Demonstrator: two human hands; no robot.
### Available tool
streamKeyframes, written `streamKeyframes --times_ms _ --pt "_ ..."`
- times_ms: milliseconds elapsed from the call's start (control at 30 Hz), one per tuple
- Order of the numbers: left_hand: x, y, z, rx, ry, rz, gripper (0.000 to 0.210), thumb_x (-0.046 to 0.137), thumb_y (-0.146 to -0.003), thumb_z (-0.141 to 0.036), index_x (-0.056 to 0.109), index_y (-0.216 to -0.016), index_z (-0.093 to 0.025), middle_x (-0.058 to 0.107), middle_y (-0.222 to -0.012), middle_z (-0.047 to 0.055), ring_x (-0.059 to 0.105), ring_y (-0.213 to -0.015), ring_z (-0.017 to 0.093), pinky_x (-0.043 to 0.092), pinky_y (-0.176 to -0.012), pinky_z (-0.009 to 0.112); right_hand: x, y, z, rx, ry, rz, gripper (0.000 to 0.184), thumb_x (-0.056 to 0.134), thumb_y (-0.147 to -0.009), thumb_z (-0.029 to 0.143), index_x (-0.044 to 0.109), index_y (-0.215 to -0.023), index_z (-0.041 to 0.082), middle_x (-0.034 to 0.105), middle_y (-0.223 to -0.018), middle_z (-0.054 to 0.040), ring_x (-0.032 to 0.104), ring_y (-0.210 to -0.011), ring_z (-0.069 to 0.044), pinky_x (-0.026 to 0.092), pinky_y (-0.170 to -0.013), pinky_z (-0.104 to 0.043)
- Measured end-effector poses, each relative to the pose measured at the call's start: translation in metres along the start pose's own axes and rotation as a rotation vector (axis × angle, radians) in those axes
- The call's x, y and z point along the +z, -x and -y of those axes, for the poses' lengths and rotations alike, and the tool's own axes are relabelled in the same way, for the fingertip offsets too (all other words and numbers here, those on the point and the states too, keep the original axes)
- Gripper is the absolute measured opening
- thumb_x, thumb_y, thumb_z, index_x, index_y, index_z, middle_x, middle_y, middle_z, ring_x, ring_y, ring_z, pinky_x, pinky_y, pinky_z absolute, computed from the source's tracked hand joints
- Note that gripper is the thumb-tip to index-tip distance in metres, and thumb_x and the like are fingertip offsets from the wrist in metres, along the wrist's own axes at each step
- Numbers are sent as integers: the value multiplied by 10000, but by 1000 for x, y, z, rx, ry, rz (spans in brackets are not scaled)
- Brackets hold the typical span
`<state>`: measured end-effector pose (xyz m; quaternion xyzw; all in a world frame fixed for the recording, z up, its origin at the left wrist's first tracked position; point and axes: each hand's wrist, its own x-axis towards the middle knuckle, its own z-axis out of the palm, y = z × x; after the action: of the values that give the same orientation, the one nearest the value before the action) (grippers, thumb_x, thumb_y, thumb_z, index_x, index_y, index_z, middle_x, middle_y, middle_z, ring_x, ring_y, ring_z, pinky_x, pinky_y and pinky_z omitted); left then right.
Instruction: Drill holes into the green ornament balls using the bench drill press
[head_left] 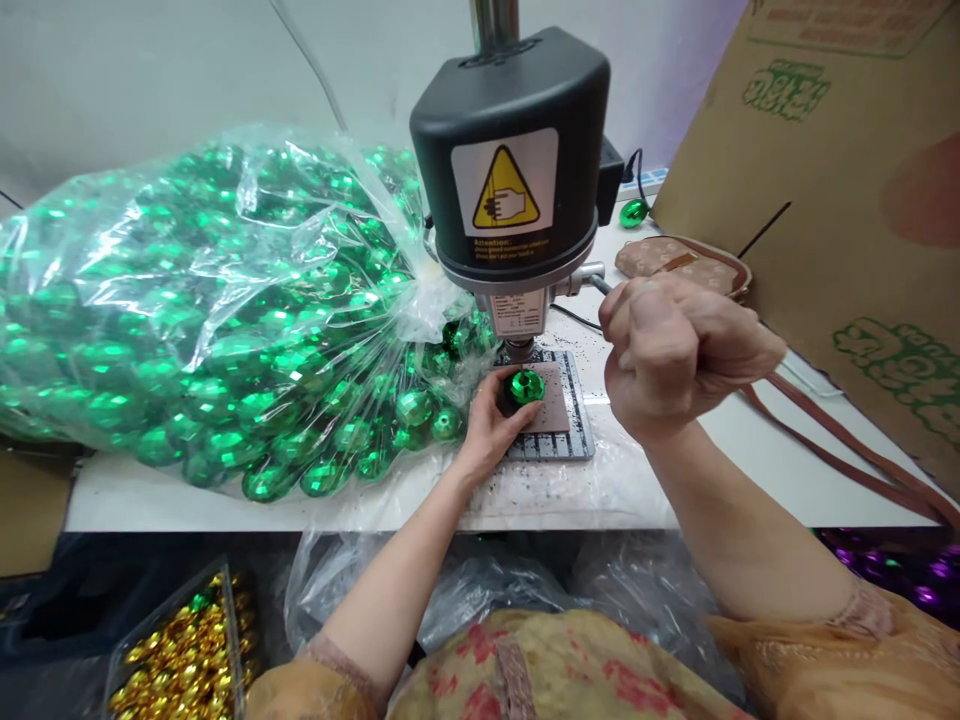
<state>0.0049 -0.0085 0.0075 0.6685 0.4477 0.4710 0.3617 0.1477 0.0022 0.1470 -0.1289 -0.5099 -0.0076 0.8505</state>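
Observation:
A shiny green bauble (527,387) stands under the chuck of a black drill press (517,130). My left hand (495,420) grips this bauble between thumb and fingers, above a brown pad (555,405) on the slotted metal base (581,430). To the right of the drill head, my right hand (667,345) is closed in a fist around the feed lever (600,284); most of the lever is hidden by the fingers. The drill bit's tip is too small to make out against the bauble.
A large clear bag of green baubles (225,330) fills the table's left side. At right are a patterned handbag (675,262) and a cardboard box (840,200). A loose green bauble (634,213) lies behind. Below the table's left edge, a clear bin (229,620) holds gold baubles.

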Motion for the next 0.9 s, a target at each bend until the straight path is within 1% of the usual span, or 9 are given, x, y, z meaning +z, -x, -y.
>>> streamKeyframes --times_ms 200,367,567,633,700,767,800,833,900 --pt "1 -1 5 10 -1 9 509 783 -790 -387 580 -1226 -219 644 -1211 75 613 -1129 234 479 -1002 371 -11 7 1 13 10 94 504 577 -837 158 163 -549 177 235 -462 57 261 -399 -45 298 -419 -274" --pt "1 1 1 -15 -10 -4 520 784 -786 -398 577 -1228 -219 640 -1212 77 601 -1145 243 461 -1016 382 -18 14 -4 -123 -49 160 476 564 -815 106 178 -550 189 254 -455 70 249 -362 -41 290 -384 -274" --pt "3 -1 -1 -61 33 -24 530 798 -770 -391 577 -1221 -220 652 -1206 76 622 -1132 237 487 -1008 384 5 -16 7 146 67 9 533 613 -849 176 208 -503 176 238 -436 60 287 -376 -47 201 -406 -286" --pt "4 1 -3 -75 52 -52 522 792 -774 -391 572 -1214 -217 659 -1189 78 640 -1107 229 512 -985 380 13 -30 9 212 75 9 506 621 -840 155 245 -503 191 280 -437 64 328 -390 -55 202 -425 -291" --pt "3 10 -8 -63 -7 -129 503 786 -778 -401 579 -1197 -217 668 -1154 81 654 -1076 232 531 -959 390 15 -39 8 241 72 32 475 609 -843 126 281 -509 200 308 -443 69 339 -401 -53 224 -444 -287" --pt "-1 30 -14 7 -134 -192 506 784 -774 -422 589 -1198 -227 670 -1132 87 663 -1052 245 545 -930 410 15 -42 5 229 57 57 450 600 -852 112 308 -523 202 309 -447 75 333 -403 -49 230 -453 -280" --pt "-4 44 -17 81 -198 -181 517 784 -770 -438 594 -1208 -238 672 -1120 90 670 -1034 252 555 -905 417 14 -43 4 216 47 60 445 608 -853 117 312 -532 203 309 -448 78 329 -401 -48 229 -452 -279" --pt "-6 60 -20 182 -247 -121 530 781 -768 -457 597 -1220 -252 678 -1108 92 681 -1007 255 571 -866 417 13 -42 3 206 36 57 446 616 -854 125 309 -540 205 311 -449 80 329 -398 -47 227 -450 -278" --pt "-12 95 -22 468 -331 89 514 760 -766 -524 620 -1200 -285 704 -1004 83 708 -864 243 600 -709 389 13 -40 2 193 20 47 462 632 -859 158 293 -548 207 311 -454 82 331 -397 -43 229 -446 -276"
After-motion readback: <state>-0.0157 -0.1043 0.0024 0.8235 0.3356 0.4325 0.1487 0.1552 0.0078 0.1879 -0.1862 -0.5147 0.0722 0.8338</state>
